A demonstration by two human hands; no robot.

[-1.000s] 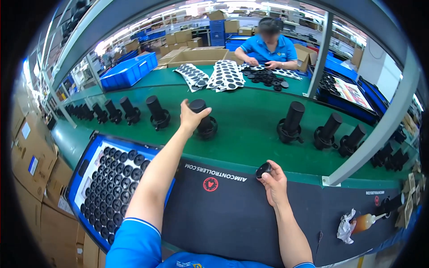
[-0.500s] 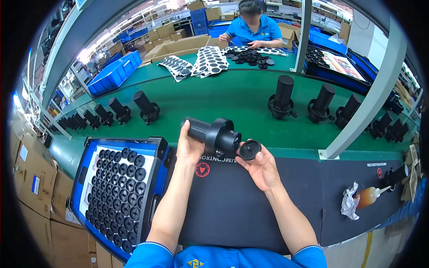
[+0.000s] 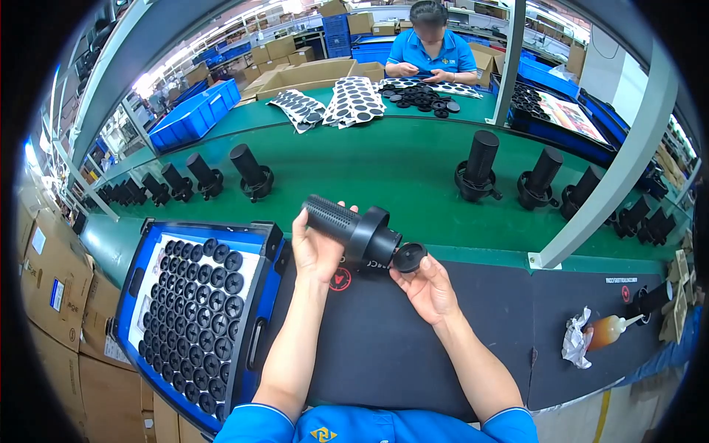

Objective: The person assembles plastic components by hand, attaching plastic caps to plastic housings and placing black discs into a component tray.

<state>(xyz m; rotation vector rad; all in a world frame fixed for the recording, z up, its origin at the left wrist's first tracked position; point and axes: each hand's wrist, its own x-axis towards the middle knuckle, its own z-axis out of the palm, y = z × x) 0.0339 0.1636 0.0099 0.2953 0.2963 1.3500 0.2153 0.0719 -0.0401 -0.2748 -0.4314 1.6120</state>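
My left hand is wrapped round the perforated barrel of a black cylindrical housing. The housing lies tilted, with its wide collar and narrower open end toward my right. Between the fingertips and thumb of my right hand is a round black cap. The cap sits right at the housing's end; whether they touch I cannot tell. Both are held over the far edge of a black work mat. To the left, a blue tray holds rows of similar round black caps.
Similar black housings stand along the green conveyor on both sides. A grey metal post rises at right. An amber squeeze bottle lies beside crumpled foil. Across the belt a co-worker handles parts near sticker sheets.
The cap has turned in my right hand and moved closer to the housing's end. My view has shifted slightly. The co-worker's hands have come nearer together.
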